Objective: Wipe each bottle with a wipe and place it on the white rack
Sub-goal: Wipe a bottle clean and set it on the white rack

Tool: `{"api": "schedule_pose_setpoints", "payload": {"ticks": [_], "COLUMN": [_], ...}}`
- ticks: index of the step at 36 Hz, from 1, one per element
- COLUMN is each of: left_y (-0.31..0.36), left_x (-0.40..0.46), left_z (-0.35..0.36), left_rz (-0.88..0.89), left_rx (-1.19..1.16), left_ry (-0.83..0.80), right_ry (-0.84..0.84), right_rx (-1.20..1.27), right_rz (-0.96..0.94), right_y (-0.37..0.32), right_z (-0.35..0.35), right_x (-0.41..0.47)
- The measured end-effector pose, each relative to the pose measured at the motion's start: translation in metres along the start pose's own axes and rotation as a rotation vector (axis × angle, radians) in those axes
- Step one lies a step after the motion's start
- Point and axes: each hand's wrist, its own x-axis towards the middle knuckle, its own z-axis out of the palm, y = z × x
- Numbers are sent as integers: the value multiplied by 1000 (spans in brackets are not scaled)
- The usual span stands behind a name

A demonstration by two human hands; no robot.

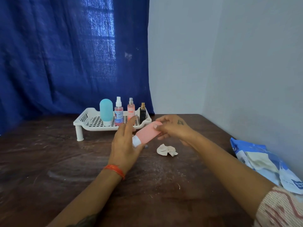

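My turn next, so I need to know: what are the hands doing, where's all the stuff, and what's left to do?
Left hand: holds the cap end of the pink bottle, fingers mostly straight.
Right hand: fingers pinch the bottle's other end.
White rack: teal bottle, two pink spray bottles and dark bottle stand on it.
Crumpled wipe lies on the table, wipe pack at right.
Left: set the pink bottle on the rack.

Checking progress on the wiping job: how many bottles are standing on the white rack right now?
4, in a row on the white rack: teal bottle, pink spray bottle, peach spray bottle, black bottle.
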Motion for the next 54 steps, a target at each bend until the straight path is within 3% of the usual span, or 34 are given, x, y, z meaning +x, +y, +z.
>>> {"api": "schedule_pose_setpoints", "payload": {"ticks": [7, 19, 28, 42, 54], "left_y": [-9, -21, -18, -64, -130], "left_x": [1, -1, 26, 98, 104], "left_z": [3, 1, -41, -115, -130], "left_rz": [-60, -314, -473, -586, -688], "left_rx": [-49, -193, -195, -64, -98], "left_ry": [-14, -47, -44, -50, -143], "right_ry": [-91, -290, -398, -463, -528], "right_rx": [5, -335, -636, -530, -624], "right_rz": [-9, -185, -342, -457, -482], "right_y": [-19, -47, -105, -203, -172], "right_z": [-1, 11, 21, 64, 143], "right_x": [14, 46, 73, 134, 190]}}
